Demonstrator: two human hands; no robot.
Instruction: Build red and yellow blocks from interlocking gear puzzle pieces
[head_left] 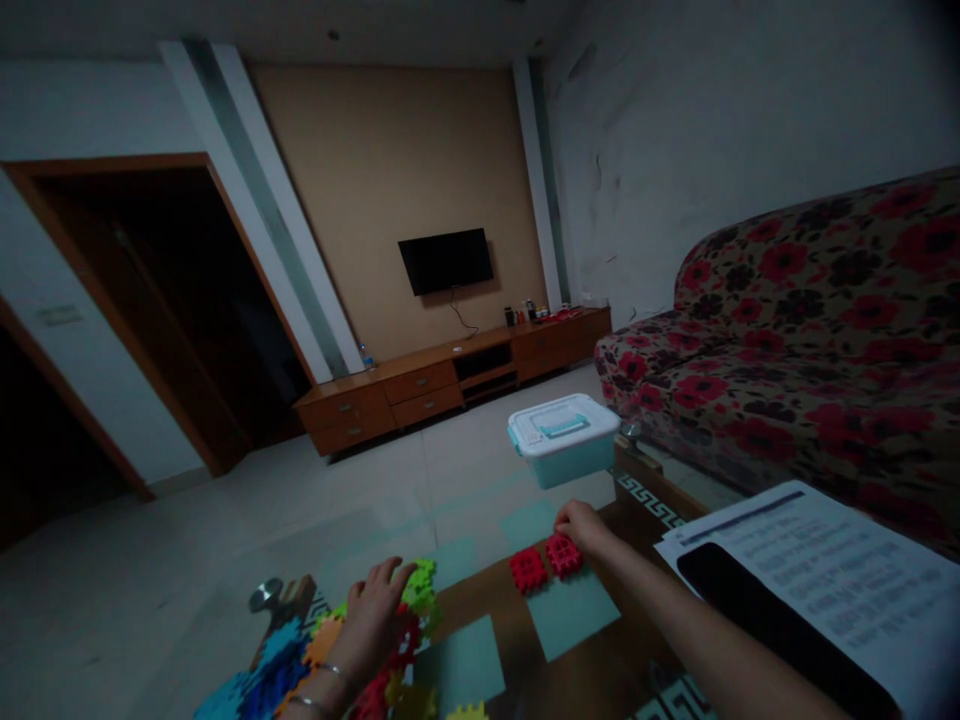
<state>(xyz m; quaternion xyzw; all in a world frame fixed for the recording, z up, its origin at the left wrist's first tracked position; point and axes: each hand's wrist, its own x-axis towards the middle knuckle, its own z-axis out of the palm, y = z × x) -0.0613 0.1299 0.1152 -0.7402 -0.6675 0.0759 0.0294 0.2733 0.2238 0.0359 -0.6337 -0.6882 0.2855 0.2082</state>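
Note:
My right hand (583, 527) is closed, its fingertips pinching the far edge of a red square interlocking block (564, 556) on the glass coffee table. Just left of that block lies another red interlocking block (529, 570). My left hand (377, 600), with two bracelets at its wrist, hovers over or rests on a pile of plastic interlocking pieces, fingers apart and slightly bent. Around it show lime-green pieces (424, 590), blue pieces (271, 672) and an orange piece (322, 640). Part of the pile is hidden under this hand and forearm.
A lidded teal storage box (574, 460) stands at the table's far end. Printed sheets (817, 560) and a black phone-like slab (780, 630) lie on the right. Beyond are a floral sofa (787, 330), a wooden TV cabinet (420, 390) and a wall-mounted television (447, 262).

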